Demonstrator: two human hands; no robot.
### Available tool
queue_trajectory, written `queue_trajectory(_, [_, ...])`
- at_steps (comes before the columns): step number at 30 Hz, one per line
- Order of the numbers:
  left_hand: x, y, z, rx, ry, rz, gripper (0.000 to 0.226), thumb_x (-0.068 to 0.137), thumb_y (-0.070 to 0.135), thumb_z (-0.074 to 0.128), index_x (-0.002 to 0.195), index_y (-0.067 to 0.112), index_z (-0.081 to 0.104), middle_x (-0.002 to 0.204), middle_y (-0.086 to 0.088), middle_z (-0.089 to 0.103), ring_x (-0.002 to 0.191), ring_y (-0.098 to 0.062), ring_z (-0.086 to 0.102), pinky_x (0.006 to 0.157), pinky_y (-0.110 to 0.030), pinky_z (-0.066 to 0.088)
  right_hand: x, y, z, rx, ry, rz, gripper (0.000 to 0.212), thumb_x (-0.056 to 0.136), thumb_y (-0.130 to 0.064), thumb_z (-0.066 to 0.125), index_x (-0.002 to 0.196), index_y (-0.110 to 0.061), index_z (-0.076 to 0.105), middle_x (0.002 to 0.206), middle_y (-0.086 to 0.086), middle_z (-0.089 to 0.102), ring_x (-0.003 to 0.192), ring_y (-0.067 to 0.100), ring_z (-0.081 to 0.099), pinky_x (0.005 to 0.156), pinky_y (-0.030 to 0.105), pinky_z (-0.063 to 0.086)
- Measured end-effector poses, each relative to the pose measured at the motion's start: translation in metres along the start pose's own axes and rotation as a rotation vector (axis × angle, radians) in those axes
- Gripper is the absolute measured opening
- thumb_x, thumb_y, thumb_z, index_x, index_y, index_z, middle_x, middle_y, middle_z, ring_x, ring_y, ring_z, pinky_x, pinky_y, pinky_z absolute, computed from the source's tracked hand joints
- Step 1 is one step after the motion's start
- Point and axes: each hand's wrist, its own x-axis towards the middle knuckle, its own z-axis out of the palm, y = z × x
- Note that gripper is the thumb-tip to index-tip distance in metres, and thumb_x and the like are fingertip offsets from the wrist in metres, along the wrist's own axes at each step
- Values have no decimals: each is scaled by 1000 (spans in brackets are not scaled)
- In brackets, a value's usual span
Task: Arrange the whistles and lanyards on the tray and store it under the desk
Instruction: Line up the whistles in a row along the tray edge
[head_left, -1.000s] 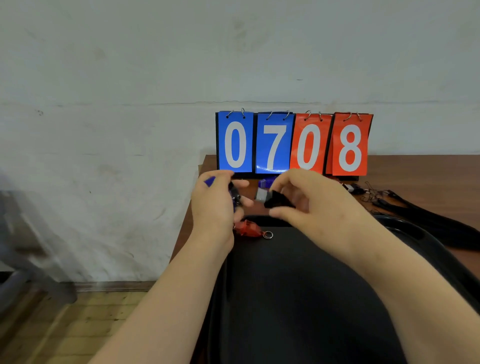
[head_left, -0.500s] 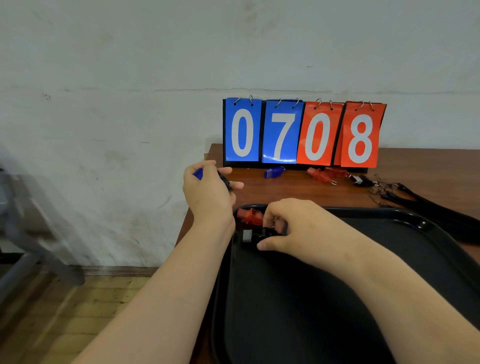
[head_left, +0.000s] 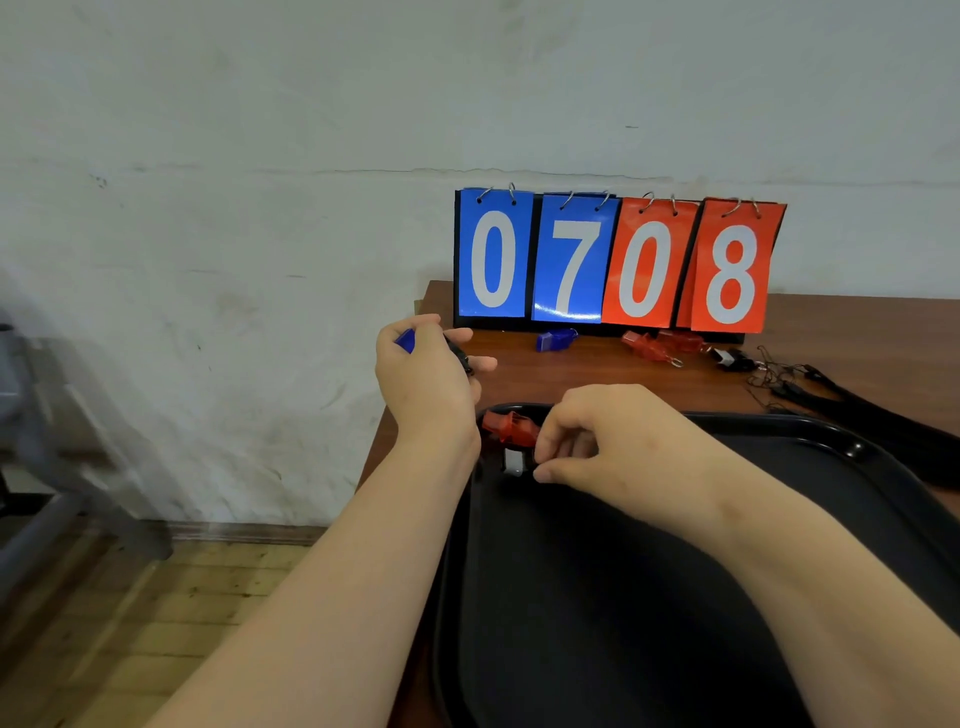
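A black tray (head_left: 649, 597) lies on the brown desk (head_left: 571, 374). In the tray's far left corner sits a red whistle (head_left: 506, 427). My right hand (head_left: 608, 436) is down beside it, its curled fingers on a black whistle with a grey tip (head_left: 514, 461). My left hand (head_left: 423, 371) hovers over the desk's left edge and grips a blue whistle (head_left: 405, 340) together with a dark one. Another blue whistle (head_left: 555, 340), two red whistles (head_left: 657, 345) and a black whistle (head_left: 730, 358) lie below the scoreboard. Black lanyards (head_left: 852, 402) lie at the right.
A flip scoreboard (head_left: 618, 260) reading 0708 stands at the desk's back against the white wall. Left of the desk the wooden floor (head_left: 156, 623) shows, with a blurred grey frame (head_left: 41, 467) at the far left edge.
My right hand came down from mid-air with the black whistle to the tray's far left corner beside the red whistle. My left hand rose slightly, still holding its whistles.
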Motion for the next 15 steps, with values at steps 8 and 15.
queue_trajectory(8, [0,1,0,1,21,2,13,99,11,45,106,17,54,81,-4,68,42,-12,58,36,-17,31,0,0,1,-49,12,-40,25,94,-24,62,118,-29,68,114,-12,58,105,6,56,94,20,46])
queue_trajectory(15, [-1,2,1,-1,20,2,14,99,12,46,108,17,55,81,-4,68,43,-12,59,36,-17,32,2,-3,-2,-113,-56,-27,36,101,-16,49,132,-33,58,131,-8,54,120,11,51,102,23,40])
